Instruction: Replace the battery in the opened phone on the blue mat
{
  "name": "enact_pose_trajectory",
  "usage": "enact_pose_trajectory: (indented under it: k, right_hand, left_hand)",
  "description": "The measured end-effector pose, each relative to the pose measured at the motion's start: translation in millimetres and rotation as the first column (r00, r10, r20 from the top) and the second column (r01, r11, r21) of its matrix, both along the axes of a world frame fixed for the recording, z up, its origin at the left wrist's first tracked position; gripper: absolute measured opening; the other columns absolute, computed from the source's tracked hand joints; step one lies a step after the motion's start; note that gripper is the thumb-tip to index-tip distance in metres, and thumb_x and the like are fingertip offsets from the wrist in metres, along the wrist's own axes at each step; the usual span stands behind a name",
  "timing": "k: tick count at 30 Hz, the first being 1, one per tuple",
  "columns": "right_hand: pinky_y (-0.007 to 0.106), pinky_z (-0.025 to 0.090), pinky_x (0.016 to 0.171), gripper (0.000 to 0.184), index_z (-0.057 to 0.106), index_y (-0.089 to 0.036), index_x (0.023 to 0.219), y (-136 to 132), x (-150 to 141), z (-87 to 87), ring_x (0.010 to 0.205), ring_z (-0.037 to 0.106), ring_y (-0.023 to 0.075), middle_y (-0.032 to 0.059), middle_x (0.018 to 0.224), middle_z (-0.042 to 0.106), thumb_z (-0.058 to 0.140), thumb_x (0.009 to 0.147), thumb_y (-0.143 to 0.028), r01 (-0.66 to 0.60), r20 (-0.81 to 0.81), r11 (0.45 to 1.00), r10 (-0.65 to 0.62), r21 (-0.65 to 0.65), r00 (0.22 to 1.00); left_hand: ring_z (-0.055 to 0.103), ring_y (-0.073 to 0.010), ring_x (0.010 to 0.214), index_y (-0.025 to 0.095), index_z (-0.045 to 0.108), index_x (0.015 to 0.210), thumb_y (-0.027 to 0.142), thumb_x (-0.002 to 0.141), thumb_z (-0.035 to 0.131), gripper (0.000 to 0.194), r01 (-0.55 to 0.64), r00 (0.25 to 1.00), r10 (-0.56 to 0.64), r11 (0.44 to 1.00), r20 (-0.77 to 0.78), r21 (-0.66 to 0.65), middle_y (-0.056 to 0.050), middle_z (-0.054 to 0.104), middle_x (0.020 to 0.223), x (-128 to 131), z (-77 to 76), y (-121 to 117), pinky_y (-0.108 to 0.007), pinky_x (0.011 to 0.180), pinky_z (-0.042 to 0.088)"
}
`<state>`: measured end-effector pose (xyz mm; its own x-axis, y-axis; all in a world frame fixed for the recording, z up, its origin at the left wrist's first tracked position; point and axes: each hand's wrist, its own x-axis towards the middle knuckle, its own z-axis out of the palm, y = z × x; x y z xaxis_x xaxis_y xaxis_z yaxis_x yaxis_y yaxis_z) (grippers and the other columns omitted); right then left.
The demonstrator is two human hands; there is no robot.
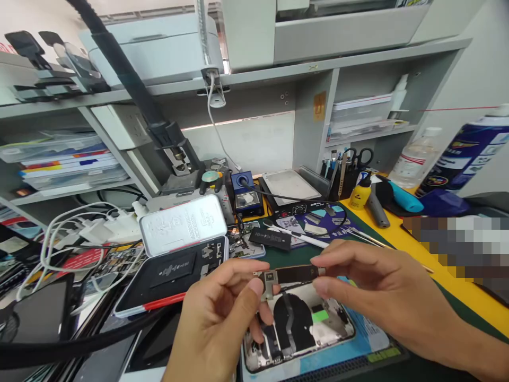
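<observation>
Dark and narrow, a phone part (296,274) with a small metal piece (270,281) at one end is held level between two bare hands; the left hand (222,313), half curled, grips the metal end between thumb and fingers; the right hand (382,297), its fingers closed to a narrow pinch, has the other end between thumb and forefinger. The part is just above an open phone shell (334,334), whose inside shows a black circle and a green sticker (320,316); the shell lies on a blue pad (314,363). Left of the hands sits an open tin (139,286) with its lid (183,225) tilted back and a flat black battery (173,271) inside; another battery (270,239) lies behind the phone shell, near a white pen (298,234); farther back, to the right, stand a yellow bottle (361,193), a pair of scissors (360,158) among tools, and a clear bottle (415,159).
</observation>
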<state>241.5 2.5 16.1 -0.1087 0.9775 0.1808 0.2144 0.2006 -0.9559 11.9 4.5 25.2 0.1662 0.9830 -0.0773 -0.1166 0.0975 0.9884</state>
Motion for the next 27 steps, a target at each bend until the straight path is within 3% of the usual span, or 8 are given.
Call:
enact_pose_trajectory:
  k: [6,10,17,27]
  right_hand:
    - [0.027,0.059,0.063,0.021,0.080,-0.028,0.096,-1,1,0.7,0.077,0.070,0.0214,0.0047,0.090,0.075,0.086,0.078,-0.035,-0.009,-0.003,1.000,0.009,-0.020,1.000]
    - [0.027,0.060,0.066,0.020,0.080,-0.029,0.094,0,-2,1.2,0.077,0.069,0.0210,0.0039,0.087,0.074,0.087,0.076,-0.034,0.011,-0.007,1.000,-0.011,0.021,1.000]
    - [0.022,0.057,0.061,0.016,0.080,-0.033,0.090,-2,-4,0.4,0.073,0.067,0.0177,0.0007,0.086,0.073,0.087,0.076,-0.033,0.023,0.023,0.996,-0.025,0.081,0.999]
    - [0.022,0.054,0.062,0.015,0.079,-0.035,0.093,-5,-8,0.0,0.074,0.066,0.0174,-0.0017,0.085,0.074,0.085,0.079,-0.036,-0.008,0.080,0.992,-0.003,0.128,0.997]
  left_hand:
    - [0.059,-0.0086,0.049,0.017,0.075,0.098,0.056,0.075,0.084,0.046,0.001,1.000,0.000,1.000,0.026,-0.015,-0.003,0.075,0.076,0,-0.1,0,-0.017,0.045,0.050]
    - [0.058,-0.0084,0.048,0.016,0.074,0.096,0.052,0.076,0.084,0.043,-0.005,1.000,0.005,1.000,-0.013,-0.010,-0.003,0.073,0.072,0,1.5,0,-0.017,0.046,0.051]
    - [0.056,-0.0058,0.046,0.015,0.072,0.091,0.027,0.080,0.077,0.018,-0.047,0.994,0.045,0.999,-0.098,-0.017,0.000,0.071,0.069,2,11.4,-2,-0.014,0.046,0.050]
    - [0.060,-0.0084,0.050,0.015,0.068,0.082,0.018,0.077,0.080,0.013,-0.010,0.989,-0.008,0.992,-0.150,-0.122,0.001,0.069,0.063,-1,27.2,1,-0.016,0.050,0.052]
